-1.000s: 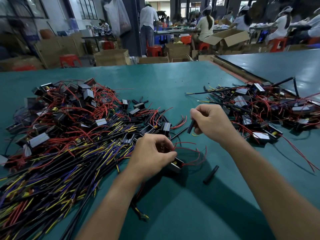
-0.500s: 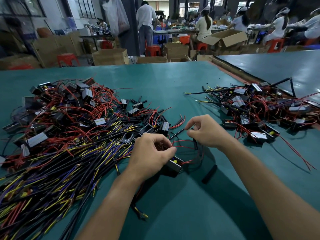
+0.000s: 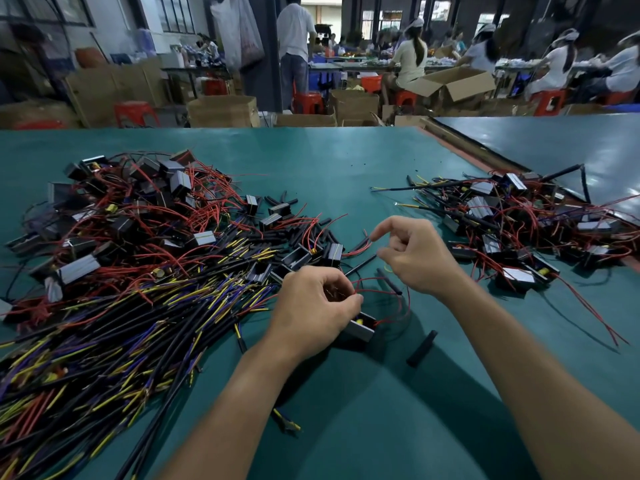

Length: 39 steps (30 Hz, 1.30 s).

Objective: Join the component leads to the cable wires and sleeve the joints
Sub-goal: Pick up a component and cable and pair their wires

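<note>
component (image 3: 362, 330) with red leads (image 3: 408, 303) sits on the table (image 3: 363, 427) toward its near edge, my left grip (image 3: 313, 306) grasping it. right grip (image 3: 415, 258) hovers just beyond, fingers curled; whether it pinches anything i cannot tell. a black sleeve (image 3: 420, 348) lies just beside.

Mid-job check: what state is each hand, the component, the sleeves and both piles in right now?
Left hand: grips the component.
Right hand: off the table, fingers curled; hold unclear.
Component: in the left hand, red leads looping right.
Sleeve: beside the lead loop; threaded or not unclear.
Loose sleeve: lying on the table, untouched.
Left pile: tangled cables and components.
Right pile: tangled components with red leads.
</note>
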{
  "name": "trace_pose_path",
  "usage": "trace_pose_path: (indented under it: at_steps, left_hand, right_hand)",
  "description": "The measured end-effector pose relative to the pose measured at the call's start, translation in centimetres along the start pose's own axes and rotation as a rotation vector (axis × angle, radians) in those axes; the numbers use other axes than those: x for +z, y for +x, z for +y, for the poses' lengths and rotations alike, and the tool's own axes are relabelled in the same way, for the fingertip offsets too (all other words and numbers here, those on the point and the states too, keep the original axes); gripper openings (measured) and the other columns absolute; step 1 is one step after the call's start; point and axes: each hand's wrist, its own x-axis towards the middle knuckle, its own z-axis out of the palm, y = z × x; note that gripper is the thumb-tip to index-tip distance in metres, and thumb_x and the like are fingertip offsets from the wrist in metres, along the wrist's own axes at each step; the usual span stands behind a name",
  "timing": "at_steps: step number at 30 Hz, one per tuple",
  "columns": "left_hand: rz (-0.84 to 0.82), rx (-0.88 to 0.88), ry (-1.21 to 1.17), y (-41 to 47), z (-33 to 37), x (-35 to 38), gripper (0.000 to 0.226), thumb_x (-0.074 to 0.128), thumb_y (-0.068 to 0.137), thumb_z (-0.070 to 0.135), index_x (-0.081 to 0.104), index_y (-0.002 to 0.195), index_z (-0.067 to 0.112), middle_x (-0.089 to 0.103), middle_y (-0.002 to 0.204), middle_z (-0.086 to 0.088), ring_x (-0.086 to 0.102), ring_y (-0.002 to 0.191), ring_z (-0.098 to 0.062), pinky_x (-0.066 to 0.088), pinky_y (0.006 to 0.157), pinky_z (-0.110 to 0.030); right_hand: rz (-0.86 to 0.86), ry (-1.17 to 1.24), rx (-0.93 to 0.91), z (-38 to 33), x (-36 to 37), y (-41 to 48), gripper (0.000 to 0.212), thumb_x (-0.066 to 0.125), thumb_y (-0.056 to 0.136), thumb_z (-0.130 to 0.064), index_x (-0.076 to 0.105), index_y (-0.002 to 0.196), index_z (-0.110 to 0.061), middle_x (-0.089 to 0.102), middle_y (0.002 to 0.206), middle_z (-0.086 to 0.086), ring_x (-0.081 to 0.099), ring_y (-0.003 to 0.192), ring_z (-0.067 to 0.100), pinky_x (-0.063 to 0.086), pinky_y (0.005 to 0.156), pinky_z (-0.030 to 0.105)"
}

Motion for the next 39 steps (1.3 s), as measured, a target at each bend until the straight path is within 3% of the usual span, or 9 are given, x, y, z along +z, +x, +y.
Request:
trace_pose_path:
  at_steps: [4,7,10,14,21,26,28,32,39]
  left_hand:
    - [0.008,-0.015,-0.021,0.0,-0.1,0.1,0.013,0.076,0.071,0.021,0.069,0.061,0.017,0.062,0.05,0.005,0.048,0.044,-0.001,0.036,0.048,-0.014]
    - [0.026,-0.018,-0.004,0.1,-0.2,0.0,0.011,0.075,0.07,0.023,0.069,0.061,0.018,0.062,0.051,0.007,0.051,0.046,-0.002,0.037,0.049,-0.013]
    - [0.029,-0.01,-0.002,0.1,-0.2,0.0,0.014,0.075,0.07,0.024,0.067,0.059,0.019,0.06,0.049,0.008,0.051,0.046,-0.001,0.034,0.048,-0.01]
    - [0.017,-0.004,-0.014,0.2,-0.6,0.0,0.014,0.073,0.07,0.026,0.065,0.058,0.025,0.061,0.051,0.012,0.053,0.048,0.001,0.034,0.049,-0.009]
    - [0.018,-0.018,-0.016,0.7,-1.1,0.1,0.01,0.074,0.069,0.027,0.067,0.063,0.023,0.057,0.048,0.015,0.051,0.048,0.002,0.033,0.048,-0.008]
    - [-0.008,-0.041,-0.126,0.7,-1.1,0.2,0.004,0.074,0.069,0.023,0.071,0.068,0.024,0.066,0.058,0.008,0.053,0.049,0.0,0.043,0.051,-0.015]
    - [-0.024,-0.078,-0.18,0.7,-1.2,0.1,0.005,0.076,0.071,0.021,0.073,0.068,0.024,0.066,0.057,0.008,0.052,0.048,-0.001,0.045,0.052,-0.018]
    - [-0.093,-0.169,-0.344,0.7,-0.9,-0.2,0.012,0.071,0.079,0.011,0.072,0.071,0.019,0.061,0.048,0.007,0.054,0.04,-0.01,0.042,0.047,-0.019]
    - [-0.139,-0.281,-0.499,0.7,0.1,-0.3,0.017,0.068,0.084,0.003,0.072,0.076,0.017,0.064,0.053,0.0,0.049,0.034,-0.01,0.037,0.035,-0.016]
  right_hand:
    - [-0.06,-0.012,0.02,-1.3,1.7,1.4,0.03,0.063,0.084,0.005,0.064,0.071,-0.023,0.03,0.04,-0.013,0.028,0.041,0.006,0.031,0.05,0.023]
    - [-0.137,-0.205,0.041,-2.1,3.0,4.3,0.019,0.07,0.082,-0.018,0.064,0.069,-0.03,0.054,0.054,-0.014,0.047,0.051,0.005,0.038,0.057,0.025]
    - [-0.182,-0.457,0.127,-2.5,4.5,7.2,0.004,0.066,0.082,-0.03,0.069,0.081,-0.03,0.071,0.087,-0.001,0.064,0.084,0.022,0.05,0.075,0.028]
    - [-0.24,-0.616,0.194,-2.3,6.4,9.9,0.026,0.065,0.085,-0.029,0.073,0.108,-0.02,0.071,0.103,0.009,0.065,0.098,0.032,0.052,0.08,0.032]
    - [-0.246,-0.605,0.174,-2.2,8.2,11.3,0.017,0.077,0.079,-0.028,0.075,0.093,-0.018,0.072,0.094,0.009,0.066,0.09,0.031,0.052,0.074,0.032]
    - [-0.112,-0.375,0.162,-2.3,6.6,9.9,0.012,0.07,0.081,-0.009,0.07,0.075,-0.02,0.064,0.075,0.0,0.064,0.083,0.025,0.049,0.072,0.03]
    - [-0.018,-0.075,0.189,-3.0,5.5,8.1,0.012,0.068,0.081,-0.001,0.068,0.081,-0.013,0.062,0.072,0.001,0.06,0.074,0.023,0.054,0.072,0.035]
    - [-0.01,0.468,0.181,-3.8,3.2,2.0,0.016,0.067,0.087,0.004,0.069,0.078,-0.009,0.063,0.058,-0.002,0.057,0.051,0.01,0.054,0.055,0.019]
    - [-0.123,0.61,0.106,-5.2,-0.2,-1.0,0.011,0.059,0.09,0.007,0.065,0.089,-0.002,0.066,0.072,0.014,0.064,0.054,0.013,0.06,0.061,0.024]
